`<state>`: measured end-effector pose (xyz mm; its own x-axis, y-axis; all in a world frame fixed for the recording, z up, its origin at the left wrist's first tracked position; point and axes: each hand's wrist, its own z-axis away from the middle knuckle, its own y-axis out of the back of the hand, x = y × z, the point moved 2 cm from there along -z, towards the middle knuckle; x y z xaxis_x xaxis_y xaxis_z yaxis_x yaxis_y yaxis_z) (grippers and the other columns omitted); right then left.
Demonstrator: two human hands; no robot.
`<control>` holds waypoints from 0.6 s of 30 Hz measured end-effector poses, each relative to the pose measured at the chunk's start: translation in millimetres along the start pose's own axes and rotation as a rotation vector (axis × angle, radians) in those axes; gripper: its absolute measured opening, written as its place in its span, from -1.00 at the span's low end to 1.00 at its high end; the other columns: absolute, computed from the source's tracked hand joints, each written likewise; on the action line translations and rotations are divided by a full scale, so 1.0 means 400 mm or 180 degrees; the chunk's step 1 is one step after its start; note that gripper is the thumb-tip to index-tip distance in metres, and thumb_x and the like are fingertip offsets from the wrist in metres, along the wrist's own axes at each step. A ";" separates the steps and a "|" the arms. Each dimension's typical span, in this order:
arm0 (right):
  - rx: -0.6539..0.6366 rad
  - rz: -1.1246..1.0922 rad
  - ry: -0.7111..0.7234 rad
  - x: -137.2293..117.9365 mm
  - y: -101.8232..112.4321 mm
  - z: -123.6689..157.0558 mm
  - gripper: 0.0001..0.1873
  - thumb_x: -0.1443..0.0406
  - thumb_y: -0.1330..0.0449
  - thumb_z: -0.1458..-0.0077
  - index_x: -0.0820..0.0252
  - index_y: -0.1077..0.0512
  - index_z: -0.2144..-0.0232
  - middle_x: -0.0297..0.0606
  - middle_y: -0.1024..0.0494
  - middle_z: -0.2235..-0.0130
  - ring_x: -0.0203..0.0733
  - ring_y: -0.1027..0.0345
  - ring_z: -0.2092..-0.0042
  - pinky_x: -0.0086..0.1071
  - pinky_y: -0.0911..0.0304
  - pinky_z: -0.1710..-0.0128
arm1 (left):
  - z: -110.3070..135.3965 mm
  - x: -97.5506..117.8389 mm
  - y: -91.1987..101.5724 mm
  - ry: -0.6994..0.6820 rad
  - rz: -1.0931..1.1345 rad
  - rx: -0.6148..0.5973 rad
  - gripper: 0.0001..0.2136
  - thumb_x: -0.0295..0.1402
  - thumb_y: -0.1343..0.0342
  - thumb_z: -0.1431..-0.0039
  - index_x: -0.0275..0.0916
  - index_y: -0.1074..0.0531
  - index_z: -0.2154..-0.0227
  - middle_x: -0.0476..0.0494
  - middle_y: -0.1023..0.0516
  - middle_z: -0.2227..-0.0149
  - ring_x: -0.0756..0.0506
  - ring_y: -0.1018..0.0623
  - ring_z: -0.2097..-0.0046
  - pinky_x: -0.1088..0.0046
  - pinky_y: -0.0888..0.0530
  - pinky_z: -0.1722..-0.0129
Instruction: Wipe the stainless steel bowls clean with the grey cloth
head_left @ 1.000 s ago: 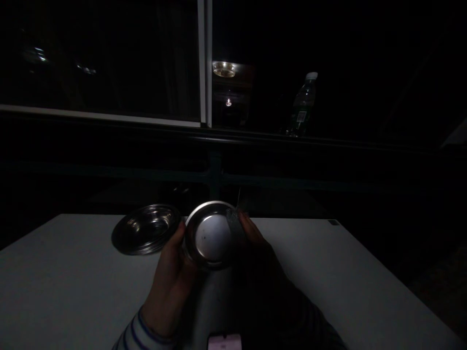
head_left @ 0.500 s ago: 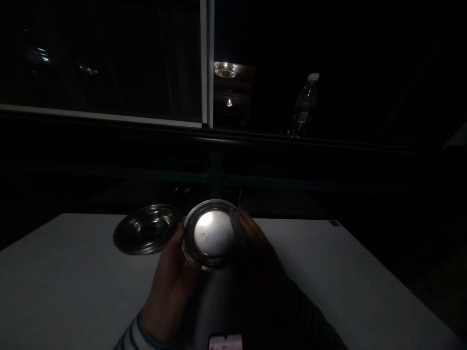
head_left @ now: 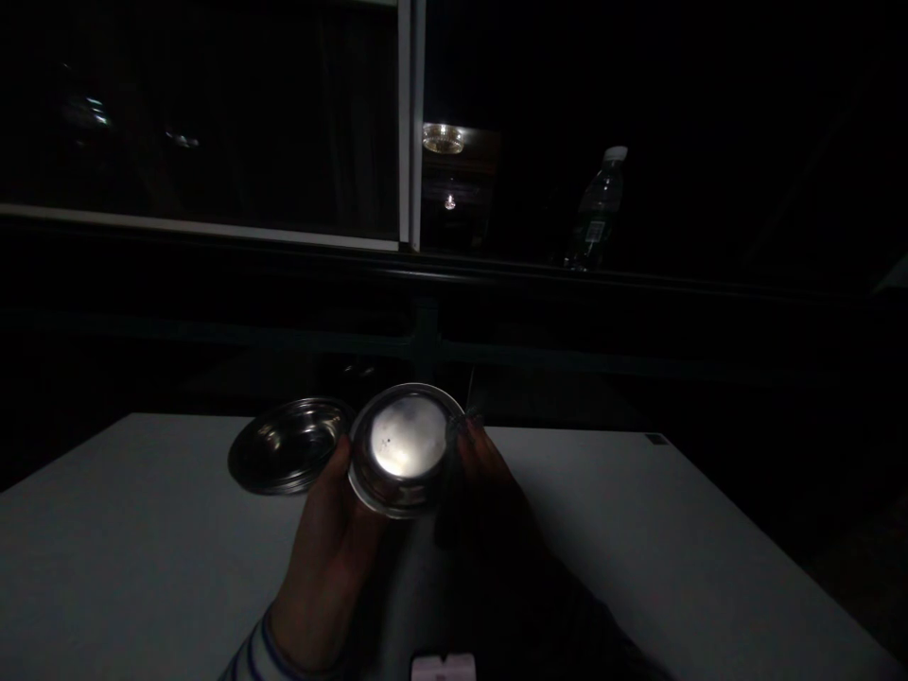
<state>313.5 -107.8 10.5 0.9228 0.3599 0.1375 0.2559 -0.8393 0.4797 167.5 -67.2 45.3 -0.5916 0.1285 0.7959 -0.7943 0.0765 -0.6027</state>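
A shiny metal bowl is held up over the table, tilted so that its flat underside faces me. My left hand is closed on its left edge, thumb along the rim. Deep in shadow, my right hand presses a dark, stringy wad against the bowl's right side. A thin strand pokes up from the wad; its material is too dark to make out. Behind my left thumb, several nested metal dishes rest on the table.
The white table spans the foreground. A phone shows at its near edge. Beyond it runs a dark window ledge with a clear plastic bottle standing on it. A pale window frame rises behind.
The bowl has tipped and turned slightly in my left hand, moving a little left. My right hand and the wad have shifted slightly along its right side. The view has drifted slightly.
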 end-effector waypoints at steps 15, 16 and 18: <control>-0.0075 -0.0086 0.0650 0.020 0.007 0.005 -0.68 0.35 0.02 -0.17 0.30 -0.24 0.02 -0.03 -0.29 -0.04 -0.01 0.03 -0.21 -0.15 -0.27 -0.03 | -0.006 -0.019 0.041 -0.1100 -0.1253 -0.0292 -0.47 -0.18 -0.24 0.15 -0.22 -0.38 0.06 -0.24 -0.47 0.01 -0.30 -0.35 -0.10 0.20 -0.28 -0.08; -0.0012 -0.0012 0.0732 0.011 0.005 0.006 -0.68 0.35 -0.04 -0.15 0.26 -0.26 0.02 -0.08 -0.31 -0.02 -0.02 0.02 -0.20 -0.16 -0.28 -0.03 | -0.009 -0.023 0.043 -0.1135 -0.1314 -0.0313 -0.49 -0.19 -0.23 0.14 -0.21 -0.38 0.06 -0.24 -0.47 0.01 -0.29 -0.36 -0.09 0.20 -0.29 -0.07; 0.0052 0.0133 0.0837 -0.009 0.000 0.010 -0.64 0.34 -0.13 -0.09 0.18 -0.28 0.03 -0.15 -0.35 -0.01 -0.03 -0.01 -0.19 -0.16 -0.29 -0.01 | -0.012 -0.029 0.041 -0.1084 -0.1337 -0.0360 -0.53 -0.20 -0.20 0.09 -0.19 -0.38 0.06 -0.23 -0.48 0.01 -0.28 -0.37 -0.09 0.22 -0.32 -0.05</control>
<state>311.3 -110.6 6.5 0.8266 0.4167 0.3784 0.2257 -0.8613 0.4553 162.1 -62.8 25.9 -0.2534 -0.2616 0.9313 -0.9629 0.1606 -0.2168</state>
